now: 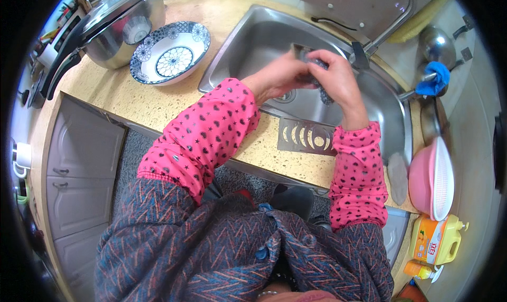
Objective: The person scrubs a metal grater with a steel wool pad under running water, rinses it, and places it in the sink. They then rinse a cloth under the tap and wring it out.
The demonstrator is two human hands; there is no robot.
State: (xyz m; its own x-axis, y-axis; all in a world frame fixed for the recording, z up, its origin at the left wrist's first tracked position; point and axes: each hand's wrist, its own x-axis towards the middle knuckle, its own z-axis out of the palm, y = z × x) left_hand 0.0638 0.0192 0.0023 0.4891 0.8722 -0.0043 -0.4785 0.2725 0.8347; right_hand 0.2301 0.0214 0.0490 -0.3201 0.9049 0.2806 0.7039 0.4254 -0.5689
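Observation:
Over the stainless steel sink, my two hands meet. My left hand grips a small flat metal piece, mostly hidden by the fingers. My right hand presses a dark grey speckled scrubbing cloth against it; the cloth hangs below the palm. Both forearms wear pink sleeve covers with hearts and stars. Between my arms, on the counter's front strip, lies a flat metal plate with crescent cut-outs and one round hole. Under my hands the sink drain is partly visible.
A patterned bowl and a pressure cooker stand left on the speckled counter. The faucet rises behind the sink. At right are a pink basin with a white colander, a grey cloth and a yellow detergent jug.

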